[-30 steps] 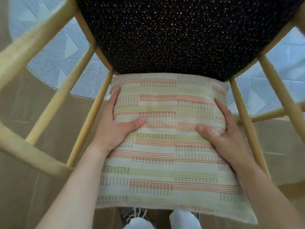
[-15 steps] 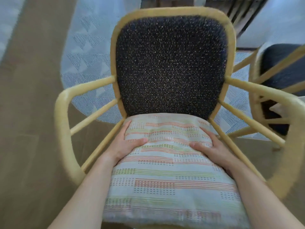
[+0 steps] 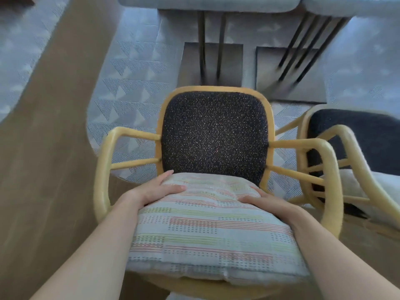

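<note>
Step in hand: seating the cushion (image 3: pixel 205 232) square on the chair (image 3: pixel 104 169).

Location of cushion: flat on the seat, rear edge touching the foot of the dark speckled backrest (image 3: pixel 214 135), front edge overhanging the seat rim toward the wearer.

Grip of left hand (image 3: pixel 154 190): clamped on the rear left corner, thumb on top, fingers along the side edge.

Grip of right hand (image 3: pixel 267 202): clamped on the rear right corner, thumb on top, fingers wrapped over the side, tips hidden behind the padding.

Recommended procedure:
- Push with both hands evenly, straight toward the backrest, to prevent skew.
- Press down lightly during the slide to flatten the slight hump at the rear.
- Compare the gaps to the left and right armrests and equalise them.
- Mind the fingers near the wooden spindles (image 3: pixel 296 174) beside the seat.
- Let go only after confirming a flat, centred fit.

Orientation: patterned face up, nearly level. Long axis judged front to back, in line with the chair's centre line; allow for wide-angle stretch of the near edge. Stripes across, left to right, parallel to the backrest.

Nearby: a second chair (image 3: pixel 357 137) just to the right, on a patterned rug (image 3: pixel 129 87).
</note>
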`<move>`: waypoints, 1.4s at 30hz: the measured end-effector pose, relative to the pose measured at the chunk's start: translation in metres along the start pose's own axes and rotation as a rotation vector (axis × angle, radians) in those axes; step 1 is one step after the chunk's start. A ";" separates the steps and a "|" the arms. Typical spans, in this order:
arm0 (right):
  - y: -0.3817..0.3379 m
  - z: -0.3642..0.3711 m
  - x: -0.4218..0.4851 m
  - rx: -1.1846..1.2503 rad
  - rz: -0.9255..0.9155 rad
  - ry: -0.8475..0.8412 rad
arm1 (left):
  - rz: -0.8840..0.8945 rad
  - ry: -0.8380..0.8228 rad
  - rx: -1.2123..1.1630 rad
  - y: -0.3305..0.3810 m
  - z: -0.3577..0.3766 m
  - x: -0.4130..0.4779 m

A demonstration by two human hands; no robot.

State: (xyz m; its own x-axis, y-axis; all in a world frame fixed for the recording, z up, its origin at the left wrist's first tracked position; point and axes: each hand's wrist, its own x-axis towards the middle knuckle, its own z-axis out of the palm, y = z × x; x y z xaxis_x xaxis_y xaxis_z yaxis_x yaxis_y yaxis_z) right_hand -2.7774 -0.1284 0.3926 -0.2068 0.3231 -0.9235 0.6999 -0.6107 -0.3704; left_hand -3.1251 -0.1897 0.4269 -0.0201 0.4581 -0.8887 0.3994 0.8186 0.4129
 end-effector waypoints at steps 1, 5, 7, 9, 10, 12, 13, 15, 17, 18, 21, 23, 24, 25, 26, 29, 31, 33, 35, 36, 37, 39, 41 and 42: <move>-0.008 -0.005 0.003 -0.012 0.005 -0.009 | 0.013 0.009 0.056 0.009 -0.007 0.002; -0.037 -0.026 0.014 -0.037 0.000 -0.089 | 0.041 0.017 0.215 0.042 -0.024 0.017; -0.046 -0.033 0.017 -0.061 -0.005 -0.096 | 0.095 0.070 0.217 0.054 -0.029 0.022; -0.060 -0.045 0.024 -0.132 -0.015 -0.049 | 0.218 0.172 0.169 0.070 -0.034 0.028; -0.064 -0.050 0.025 -0.178 -0.024 -0.014 | 0.291 0.230 0.130 0.077 -0.034 0.029; -0.075 -0.058 0.027 -0.232 -0.066 0.046 | 0.443 0.315 0.034 0.090 -0.036 0.033; -0.079 -0.061 0.027 -0.252 -0.065 0.069 | 0.492 0.326 -0.009 0.095 -0.037 0.034; -0.089 -0.072 0.027 -0.329 -0.049 0.091 | 0.568 0.349 -0.049 0.107 -0.043 0.038; -0.100 -0.081 0.029 -0.388 -0.055 0.078 | 0.638 0.385 -0.061 0.121 -0.049 0.039; -0.106 -0.085 0.028 -0.402 -0.054 0.071 | 0.664 0.406 -0.069 0.128 -0.053 0.039; -0.120 -0.092 0.023 -0.417 -0.041 0.072 | 0.718 0.445 -0.065 0.146 -0.055 0.041; -0.125 -0.090 0.019 -0.451 -0.065 0.093 | 0.734 0.450 -0.035 0.151 -0.053 0.042; -0.129 -0.087 0.016 -0.470 -0.136 0.143 | 0.744 0.452 -0.026 0.152 -0.051 0.040; -0.133 -0.084 0.010 -0.459 -0.268 0.234 | 0.766 0.460 -0.024 0.154 -0.051 0.037; -0.139 -0.081 0.004 -0.398 -0.439 0.350 | 0.797 0.474 -0.035 0.156 -0.051 0.033; -0.160 -0.071 -0.025 -0.157 -0.836 0.554 | 0.893 0.514 -0.114 0.163 -0.053 0.015; -0.167 -0.061 -0.048 -0.125 -0.954 0.605 | 0.949 0.526 -0.132 0.163 -0.047 0.002; -0.164 -0.046 -0.067 -0.111 -1.001 0.635 | 0.980 0.540 -0.146 0.158 -0.034 -0.010; -0.155 -0.031 -0.082 -0.098 -1.004 0.641 | 0.987 0.542 -0.176 0.152 -0.021 -0.021; -0.149 -0.025 -0.088 -0.094 -1.004 0.648 | 0.986 0.543 -0.192 0.149 -0.014 -0.026; -0.144 -0.020 -0.094 -0.086 -1.009 0.654 | 0.988 0.542 -0.209 0.146 -0.008 -0.033; -0.135 -0.013 -0.106 -0.058 -1.024 0.660 | 1.001 0.537 -0.256 0.142 0.001 -0.047; -0.125 -0.007 -0.119 -0.041 -1.040 0.673 | 1.026 0.551 -0.297 0.135 0.009 -0.065; -0.119 -0.004 -0.124 -0.041 -1.046 0.685 | 1.028 0.559 -0.311 0.129 0.014 -0.074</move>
State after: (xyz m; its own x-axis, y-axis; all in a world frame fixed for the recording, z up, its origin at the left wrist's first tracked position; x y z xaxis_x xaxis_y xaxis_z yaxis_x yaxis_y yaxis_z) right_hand -2.8328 -0.0931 0.5518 -0.2870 0.9562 0.0575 0.4378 0.1844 -0.8800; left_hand -3.0590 -0.1231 0.5435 -0.2468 0.9672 0.0597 0.2257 -0.0025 0.9742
